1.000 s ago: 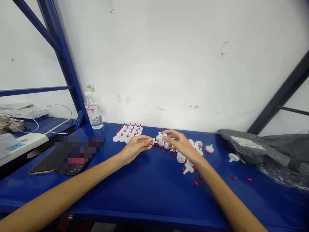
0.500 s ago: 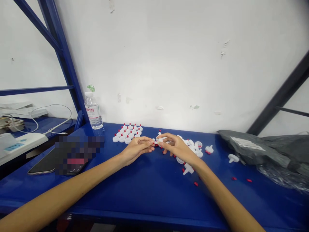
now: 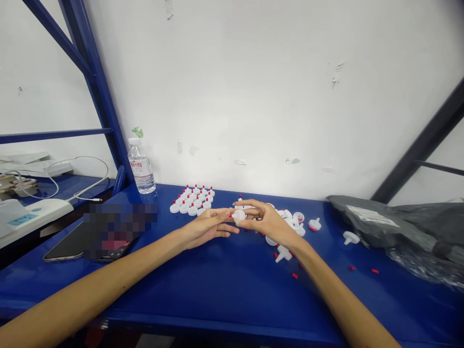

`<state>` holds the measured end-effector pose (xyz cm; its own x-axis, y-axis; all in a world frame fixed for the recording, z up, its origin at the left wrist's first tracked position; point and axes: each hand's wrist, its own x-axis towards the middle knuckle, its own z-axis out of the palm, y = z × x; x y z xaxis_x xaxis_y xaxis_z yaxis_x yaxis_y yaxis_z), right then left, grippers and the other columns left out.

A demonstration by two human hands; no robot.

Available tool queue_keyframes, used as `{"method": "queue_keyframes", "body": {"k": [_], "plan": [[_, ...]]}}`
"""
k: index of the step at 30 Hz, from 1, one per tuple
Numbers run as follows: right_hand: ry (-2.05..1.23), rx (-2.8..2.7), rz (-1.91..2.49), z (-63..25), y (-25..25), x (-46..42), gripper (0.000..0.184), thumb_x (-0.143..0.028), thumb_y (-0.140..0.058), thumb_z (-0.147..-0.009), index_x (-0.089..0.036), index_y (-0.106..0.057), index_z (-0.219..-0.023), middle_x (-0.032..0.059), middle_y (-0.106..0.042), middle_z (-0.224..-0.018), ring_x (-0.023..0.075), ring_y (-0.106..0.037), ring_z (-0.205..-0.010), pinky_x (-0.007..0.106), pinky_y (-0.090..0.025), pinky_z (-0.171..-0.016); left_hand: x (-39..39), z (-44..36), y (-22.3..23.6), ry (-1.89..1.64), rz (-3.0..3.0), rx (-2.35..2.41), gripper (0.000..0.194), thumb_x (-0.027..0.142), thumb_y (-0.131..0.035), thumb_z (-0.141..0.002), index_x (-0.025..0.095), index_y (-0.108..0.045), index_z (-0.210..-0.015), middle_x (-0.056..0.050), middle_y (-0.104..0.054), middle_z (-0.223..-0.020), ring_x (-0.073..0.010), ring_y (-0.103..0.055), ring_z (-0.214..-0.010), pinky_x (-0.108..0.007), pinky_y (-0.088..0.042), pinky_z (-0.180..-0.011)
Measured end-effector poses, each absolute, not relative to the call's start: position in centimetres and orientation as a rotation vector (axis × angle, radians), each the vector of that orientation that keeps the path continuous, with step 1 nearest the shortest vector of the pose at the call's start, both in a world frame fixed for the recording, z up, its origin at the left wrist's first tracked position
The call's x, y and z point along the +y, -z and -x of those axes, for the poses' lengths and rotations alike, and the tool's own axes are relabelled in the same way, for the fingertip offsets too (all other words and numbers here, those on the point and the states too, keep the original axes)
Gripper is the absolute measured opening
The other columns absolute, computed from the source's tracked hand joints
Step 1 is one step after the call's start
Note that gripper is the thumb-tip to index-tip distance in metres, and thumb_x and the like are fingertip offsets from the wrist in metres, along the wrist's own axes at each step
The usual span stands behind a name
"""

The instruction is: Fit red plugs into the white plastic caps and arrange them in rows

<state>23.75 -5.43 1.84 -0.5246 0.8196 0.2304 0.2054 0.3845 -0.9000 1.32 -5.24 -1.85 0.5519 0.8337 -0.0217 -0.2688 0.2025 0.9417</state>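
Cap (image 3: 239, 216), level between left hand (image 3: 205, 228) and right hand (image 3: 270, 223), points red tip (image 3: 231, 215) left.

On the left part of the blue table (image 3: 217, 285) stands a water bottle (image 3: 142, 169) with white cap, upright near the white wall (image 3: 246, 96). In front of it lies a dark phone (image 3: 68, 239). Farther left there is a white power strip (image 3: 34, 220) with a cable (image 3: 87, 188). On the right lies a grey plastic bag (image 3: 398, 224).
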Motion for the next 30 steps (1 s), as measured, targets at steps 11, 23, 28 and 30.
{"method": "queue_keyframes", "body": {"k": [11,23,28,30], "plan": [[-1.019,-2.014,0.835,-23.0,-0.8,-5.4,0.035,-0.042,-0.077,-0.078,-0.025,-0.076,-0.109,0.0057,-0.074,-0.107,0.0209,-0.066,-0.088,0.033,-0.051,-0.078,-5.4,-1.7,1.6,-0.859,-1.114,0.599,0.038,0.037,-0.077,-0.082,0.011,-0.074,-0.109,-0.012,-0.074,-0.092,-0.0161,-0.068,-0.080,-0.026,-0.049,-0.078],[-1.038,-2.001,0.868,-23.0,-1.1,-5.7,0.036,-0.041,-0.081,-0.074,-0.024,-0.078,-0.105,0.0031,-0.074,-0.095,0.0170,-0.062,-0.072,0.030,-0.048,-0.068,-6.1,-1.6,1.0,-0.848,-1.194,0.605,0.041,0.033,-0.077,-0.081,0.012,-0.074,-0.116,-0.012,-0.075,-0.099,-0.0158,-0.069,-0.083,-0.028,-0.052,-0.081],[-1.000,-2.047,0.886,-23.1,-0.8,-5.3,0.034,-0.043,-0.080,-0.075,-0.025,-0.077,-0.104,0.0023,-0.074,-0.097,0.0162,-0.062,-0.070,0.030,-0.048,-0.070,-5.5,-1.3,1.3,-0.809,-1.233,0.637,0.044,0.038,-0.075,-0.084,0.012,-0.070,-0.120,-0.013,-0.074,-0.099,-0.0166,-0.071,-0.085,-0.027,-0.053,-0.082],[-0.925,-2.062,0.919,-23.1,-0.6,-5.1,0.033,-0.043,-0.079,-0.077,-0.025,-0.077,-0.105,0.0016,-0.074,-0.093,0.0157,-0.062,-0.068,0.030,-0.047,-0.069,-5.2,-1.3,1.4,-0.824,-1.268,0.693,0.047,0.043,-0.072,-0.087,0.014,-0.065,-0.122,-0.012,-0.075,-0.096,-0.0181,-0.072,-0.085,-0.028,-0.054,-0.080]]}}
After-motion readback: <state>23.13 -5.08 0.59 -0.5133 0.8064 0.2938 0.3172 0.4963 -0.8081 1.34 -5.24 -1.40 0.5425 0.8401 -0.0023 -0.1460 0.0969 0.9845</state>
